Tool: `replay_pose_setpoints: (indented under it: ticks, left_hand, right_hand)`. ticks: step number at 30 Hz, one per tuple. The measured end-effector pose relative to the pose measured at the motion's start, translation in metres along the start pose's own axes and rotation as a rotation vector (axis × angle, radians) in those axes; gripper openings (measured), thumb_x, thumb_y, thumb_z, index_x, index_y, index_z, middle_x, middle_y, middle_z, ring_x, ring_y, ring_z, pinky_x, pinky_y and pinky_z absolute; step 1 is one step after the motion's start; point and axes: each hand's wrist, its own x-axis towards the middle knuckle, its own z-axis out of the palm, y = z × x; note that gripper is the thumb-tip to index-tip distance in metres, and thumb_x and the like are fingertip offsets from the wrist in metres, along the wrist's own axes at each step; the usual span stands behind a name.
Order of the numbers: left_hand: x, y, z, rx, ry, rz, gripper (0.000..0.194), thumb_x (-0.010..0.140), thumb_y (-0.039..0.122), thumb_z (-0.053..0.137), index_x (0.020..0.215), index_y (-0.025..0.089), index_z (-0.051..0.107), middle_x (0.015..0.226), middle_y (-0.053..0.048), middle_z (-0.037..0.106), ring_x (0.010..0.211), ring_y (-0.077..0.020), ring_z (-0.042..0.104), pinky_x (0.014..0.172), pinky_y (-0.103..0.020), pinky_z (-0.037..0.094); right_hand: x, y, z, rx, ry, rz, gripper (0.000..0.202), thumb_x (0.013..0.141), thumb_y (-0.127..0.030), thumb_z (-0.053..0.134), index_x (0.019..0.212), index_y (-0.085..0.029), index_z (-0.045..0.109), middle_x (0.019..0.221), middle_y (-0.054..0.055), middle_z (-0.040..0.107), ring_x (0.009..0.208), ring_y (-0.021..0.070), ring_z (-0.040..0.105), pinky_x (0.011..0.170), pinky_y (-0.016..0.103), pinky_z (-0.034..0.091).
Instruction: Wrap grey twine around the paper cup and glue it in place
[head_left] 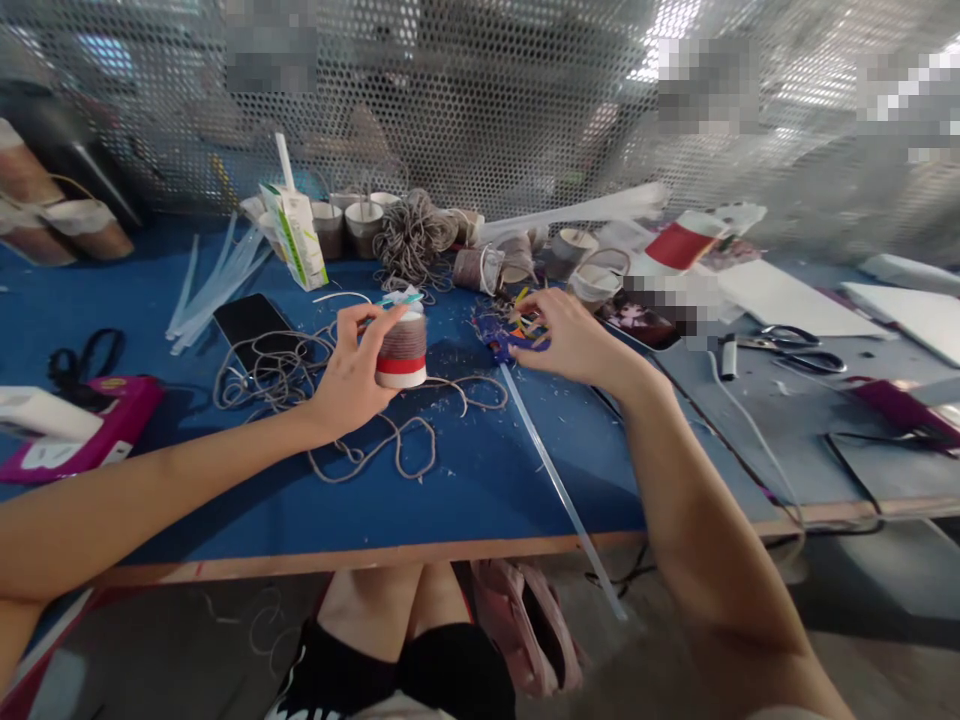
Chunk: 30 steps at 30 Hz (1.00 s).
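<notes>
My left hand (351, 372) is closed around a white paper cup (402, 378) with grey-brown cord wound over its upper part and a red band below. Just behind the cup's top, a small white and teal item (403, 297) shows, partly covered by my fingers. On the right, the fingers of my right hand (564, 335) curl at a blue glue gun (496, 338); its exact grip is partly hidden. A long clear glue stick (555, 478) runs from the gun past the table's front edge. Loose grey cord (375, 445) lies in loops near my left hand.
A black phone (251, 325) lies under cord at left. Behind stand a drink carton (301, 240), a cord bundle (415, 240) and several wrapped cups. Scissors (795, 345) rest at right. A perforated metal screen (480, 110) closes the back. A magenta device (124, 420) sits at left.
</notes>
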Motion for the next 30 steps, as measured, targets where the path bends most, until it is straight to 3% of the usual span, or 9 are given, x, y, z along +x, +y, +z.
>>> replay_pose_setpoints:
  ticks: [4,9,14,19,22,26,30]
  left_hand:
    - [0.0,0.0,0.0,-0.085,0.015,0.001,0.079,0.071,0.021,0.082,0.137,0.027,0.041,0.122,-0.011,0.043,0.12,-0.0306,0.05,0.1,-0.053,0.053]
    - [-0.001,-0.009,0.004,-0.305,-0.061,-0.051,0.079,0.073,0.04,0.083,0.134,0.025,0.034,0.126,-0.013,0.045,0.115,-0.0284,0.057,0.097,-0.05,0.055]
    - [-0.004,-0.011,0.008,-0.328,-0.134,-0.096,0.083,0.068,0.048,0.085,0.13,0.023,0.034,0.126,-0.013,0.046,0.119,-0.0305,0.057,0.102,-0.051,0.052]
    - [-0.004,-0.01,0.008,-0.343,-0.17,-0.162,0.078,0.071,0.045,0.082,0.127,0.022,0.033,0.123,-0.013,0.046,0.111,-0.0282,0.06,0.096,-0.049,0.055]
    - [-0.005,-0.01,0.008,-0.337,-0.178,-0.19,0.077,0.072,0.046,0.082,0.127,0.023,0.033,0.122,-0.012,0.046,0.11,-0.0271,0.059,0.095,-0.048,0.055]
    - [-0.005,-0.01,0.01,-0.323,-0.177,-0.197,0.077,0.073,0.045,0.081,0.127,0.023,0.032,0.122,-0.012,0.047,0.109,-0.0277,0.06,0.095,-0.048,0.055]
    - [-0.005,-0.009,0.009,-0.299,-0.192,-0.198,0.078,0.074,0.043,0.081,0.13,0.023,0.031,0.125,-0.013,0.047,0.112,-0.0286,0.06,0.097,-0.049,0.055]
  right_hand:
    - [-0.002,0.004,0.01,-0.256,-0.165,0.069,0.051,0.062,-0.025,0.072,0.109,-0.015,0.053,0.118,0.016,0.052,0.115,0.0374,0.049,0.096,0.051,0.047]
    - [-0.001,-0.002,0.023,-0.432,-0.15,0.123,0.05,0.066,-0.018,0.065,0.114,-0.013,0.049,0.123,0.02,0.049,0.115,0.0402,0.046,0.09,0.054,0.046]
    - [0.003,0.001,0.028,-0.39,-0.074,0.077,0.042,0.069,-0.021,0.062,0.109,-0.013,0.05,0.119,0.02,0.048,0.113,0.0418,0.045,0.089,0.056,0.044]
    - [0.008,0.017,0.025,-0.188,0.031,-0.053,0.02,0.078,-0.013,0.047,0.097,-0.02,0.052,0.103,0.012,0.051,0.104,0.0323,0.052,0.098,0.053,0.044]
    - [0.006,0.023,0.024,-0.153,0.012,-0.103,0.034,0.071,-0.011,0.053,0.104,-0.02,0.053,0.108,0.013,0.052,0.11,0.0338,0.052,0.101,0.055,0.045]
    - [0.001,0.021,0.026,-0.156,-0.17,-0.088,0.058,0.064,-0.016,0.065,0.121,-0.017,0.05,0.121,0.016,0.049,0.122,0.038,0.048,0.103,0.054,0.046]
    - [0.002,0.015,0.031,-0.234,-0.179,-0.08,0.055,0.067,-0.014,0.062,0.121,-0.016,0.05,0.118,0.015,0.051,0.115,0.0349,0.052,0.097,0.051,0.05]
